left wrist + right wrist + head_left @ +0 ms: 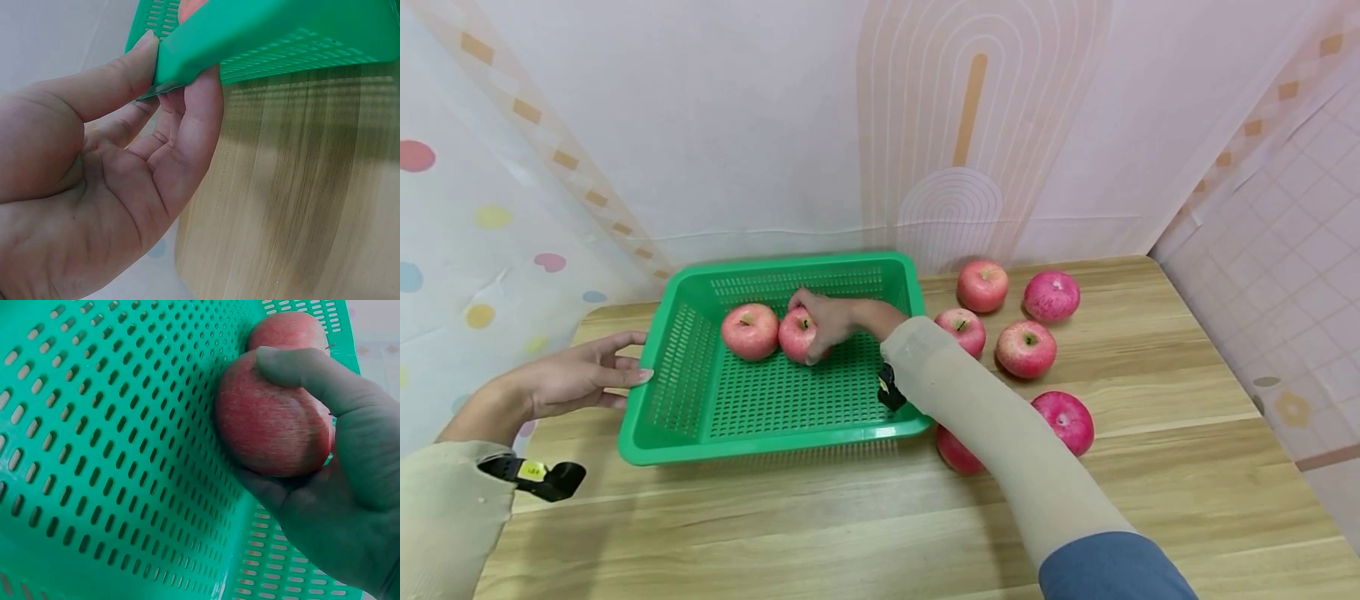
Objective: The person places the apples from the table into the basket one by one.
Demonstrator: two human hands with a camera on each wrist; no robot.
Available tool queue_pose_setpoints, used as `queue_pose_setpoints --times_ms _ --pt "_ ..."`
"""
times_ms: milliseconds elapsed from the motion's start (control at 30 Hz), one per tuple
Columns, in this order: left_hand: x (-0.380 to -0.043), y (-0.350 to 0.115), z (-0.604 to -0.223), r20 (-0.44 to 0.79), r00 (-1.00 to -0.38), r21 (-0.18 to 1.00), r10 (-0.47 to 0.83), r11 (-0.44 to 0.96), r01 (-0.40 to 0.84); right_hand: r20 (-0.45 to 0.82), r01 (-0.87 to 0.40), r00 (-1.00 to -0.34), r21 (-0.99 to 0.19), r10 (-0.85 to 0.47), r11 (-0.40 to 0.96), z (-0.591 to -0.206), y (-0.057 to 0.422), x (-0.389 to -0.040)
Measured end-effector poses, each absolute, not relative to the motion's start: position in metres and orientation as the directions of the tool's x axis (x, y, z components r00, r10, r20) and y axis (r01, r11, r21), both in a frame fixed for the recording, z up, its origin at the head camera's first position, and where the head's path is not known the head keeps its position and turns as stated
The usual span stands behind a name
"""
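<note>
A green plastic basket (760, 450) with slotted walls stands on the wooden table. My left hand (576, 375) grips its left rim, thumb on top and fingers beneath, as the left wrist view shows at the rim (187, 62). Inside the basket my right hand (835, 323) holds a red apple (795, 335), its thumb and fingers curled round the sides. In the right wrist view this apple (272, 422) sits low against the basket's slotted floor. Right beside it, to the left, lies another apple (749, 331) in the basket.
Right of the basket several loose apples lie on the table (1165, 392), among them a pale red one (982, 286), a striped one (1026, 348) and a deep pink one (1064, 422). My right forearm partly hides a low apple (957, 452). A patterned wall covering (760, 125) rises behind.
</note>
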State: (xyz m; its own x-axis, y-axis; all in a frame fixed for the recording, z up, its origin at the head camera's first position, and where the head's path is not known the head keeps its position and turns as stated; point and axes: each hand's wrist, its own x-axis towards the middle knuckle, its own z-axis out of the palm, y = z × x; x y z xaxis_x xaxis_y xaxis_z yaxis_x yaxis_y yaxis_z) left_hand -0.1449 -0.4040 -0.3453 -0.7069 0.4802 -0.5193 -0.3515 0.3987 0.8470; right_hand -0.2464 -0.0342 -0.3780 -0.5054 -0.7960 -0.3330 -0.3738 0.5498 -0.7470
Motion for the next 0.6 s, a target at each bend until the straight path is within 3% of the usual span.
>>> queue_pose_setpoints --times_ms 600 --pt "-0.1446 -0.4045 -0.3455 -0.52 -0.699 0.848 0.491 0.396 -0.353 -0.302 -0.426 -0.605 -0.659 -0.736 0.62 -0.3763 -0.034 -0.2474"
